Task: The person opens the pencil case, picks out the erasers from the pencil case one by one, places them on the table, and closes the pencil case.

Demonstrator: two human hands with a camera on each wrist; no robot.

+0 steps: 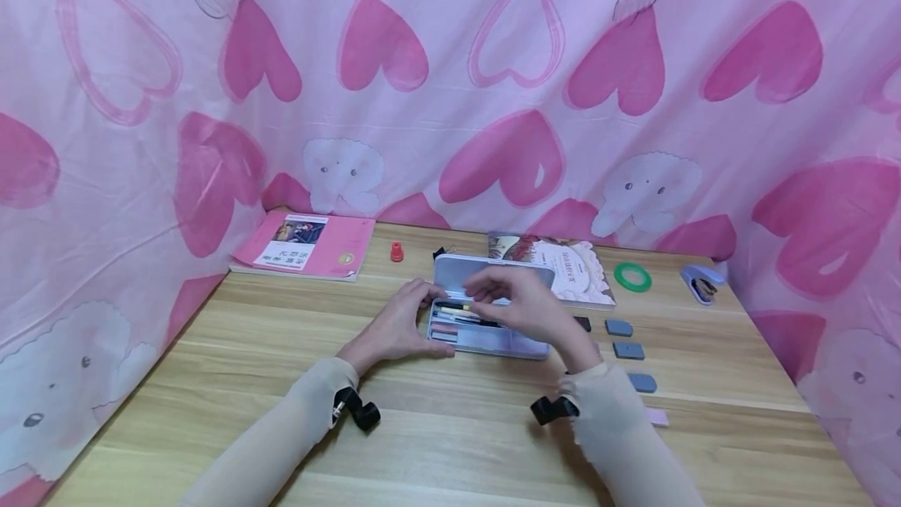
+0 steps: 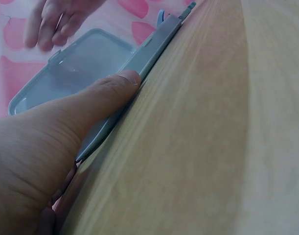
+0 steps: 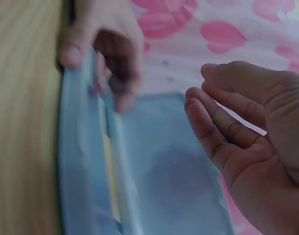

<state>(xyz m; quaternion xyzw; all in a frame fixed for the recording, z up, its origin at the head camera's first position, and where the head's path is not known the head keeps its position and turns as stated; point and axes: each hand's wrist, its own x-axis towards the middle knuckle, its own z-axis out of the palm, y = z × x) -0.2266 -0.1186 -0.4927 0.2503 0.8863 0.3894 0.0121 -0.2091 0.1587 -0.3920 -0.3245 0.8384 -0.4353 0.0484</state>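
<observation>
A light blue pencil case [image 1: 503,346] lies on the wooden table with its hinged lid [image 1: 450,271] raised at the back. Several pens [image 1: 456,311] and small blocks are inside, near its left end. My left hand [image 1: 397,327] grips that end, the thumb along the front wall and the fingers at the back. In the left wrist view the thumb [image 2: 107,93] presses on the case's side. Above the case hovers my right hand [image 1: 528,307], its fingers loosely bent. The right wrist view shows nothing held in its fingers [image 3: 203,117].
Right of the case lie several grey-blue erasers [image 1: 629,350] and a pale purple strip [image 1: 658,417]. Green tape [image 1: 632,277] and a stapler [image 1: 701,286] are farther right. Behind stand a book [image 1: 587,276], a small red object [image 1: 397,252] and a pink book [image 1: 334,245].
</observation>
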